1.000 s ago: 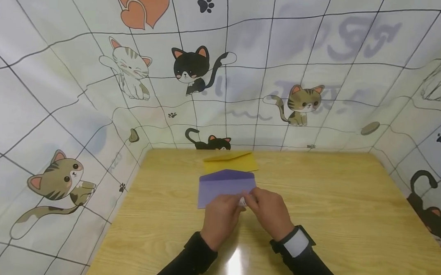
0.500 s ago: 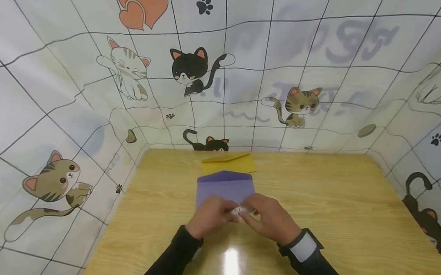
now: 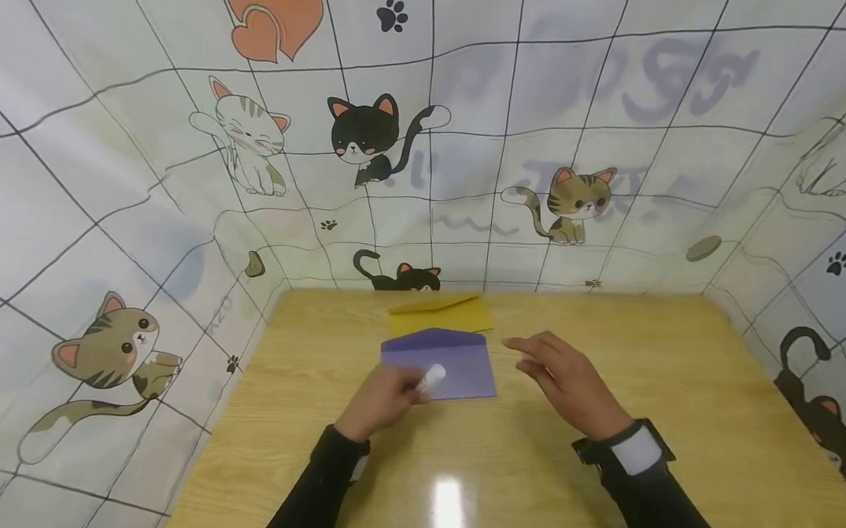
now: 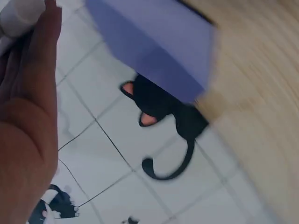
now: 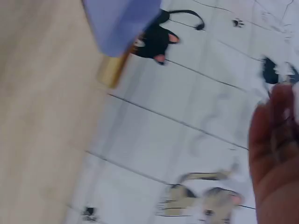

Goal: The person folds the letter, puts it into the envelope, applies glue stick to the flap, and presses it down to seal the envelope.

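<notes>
My left hand (image 3: 381, 400) grips a short white glue stick (image 3: 431, 378), tilted with its pale end pointing up and right, over the purple envelope (image 3: 464, 372). In the left wrist view the glue stick (image 4: 21, 16) shows at the top left corner, by the fingers. My right hand (image 3: 570, 381) is raised to the right of the envelope, fingers bent, pinching a small white cap (image 3: 527, 357) mostly hidden by them. A bit of the white cap (image 5: 296, 100) shows at the right wrist view's edge. The purple envelope lies flat with its flap open toward the back.
A yellow envelope (image 3: 456, 317) lies behind the purple one, near the back edge of the wooden table (image 3: 624, 367). A white cloth printed with cats (image 3: 470, 164) rises at the back and both sides.
My hands were together at the glue stick and have parted. The right moved right and away with the white cap; the left shifted slightly left, keeping the stick, whose end is now exposed.
</notes>
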### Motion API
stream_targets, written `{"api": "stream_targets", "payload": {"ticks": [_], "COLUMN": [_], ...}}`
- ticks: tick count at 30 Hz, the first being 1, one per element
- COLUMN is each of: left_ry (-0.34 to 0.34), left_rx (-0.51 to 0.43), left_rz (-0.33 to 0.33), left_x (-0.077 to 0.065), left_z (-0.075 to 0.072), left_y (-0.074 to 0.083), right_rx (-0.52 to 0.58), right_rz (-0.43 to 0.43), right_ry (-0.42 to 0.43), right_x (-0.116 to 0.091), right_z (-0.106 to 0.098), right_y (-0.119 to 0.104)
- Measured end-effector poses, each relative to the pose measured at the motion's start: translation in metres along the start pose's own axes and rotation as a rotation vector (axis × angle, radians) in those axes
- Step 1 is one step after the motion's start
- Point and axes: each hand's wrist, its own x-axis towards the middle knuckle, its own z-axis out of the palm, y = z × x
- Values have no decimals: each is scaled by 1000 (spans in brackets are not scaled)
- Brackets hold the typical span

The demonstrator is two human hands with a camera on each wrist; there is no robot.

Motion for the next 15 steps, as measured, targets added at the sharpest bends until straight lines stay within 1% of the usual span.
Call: {"api": "stream_targets", "payload": {"ticks": [2,4,5,6,8,9,11,13,14,15], "left_ry": [-24,-53,-62,-69,-74,-67,-50,-34,-28,-20], "left_rx": [-131,-297,-375,-436,-553,-598,-662,-713,-735,-756], "left_rz": [-38,-73,-103,-127,-157,-162,-170,-183,-197,-212], "left_x": [1,1,1,1,2,3,6,7,8,8], "left_z": [-3,-2,0,2,6,8,12,14,16,17], "left_y": [-5,-8,-9,-8,-7,-6,-4,-2,-2,-1], "right_rx": [-3,-21,-23,-22,-10,0,8,-2,-13,-42], "right_rz": [165,320,388,445,541,579,624,631,623,602], "right_ry": [-84,-182,-225,-261,-295,-312,-344,-384,-406,-407], "right_x": [-1,-3,-5,-8,-12,-13,-14,-14,-13,-13], "right_z": [6,17,23,27,32,33,35,34,33,31], "right_y": [15,27,33,38,45,49,56,58,57,53]}}
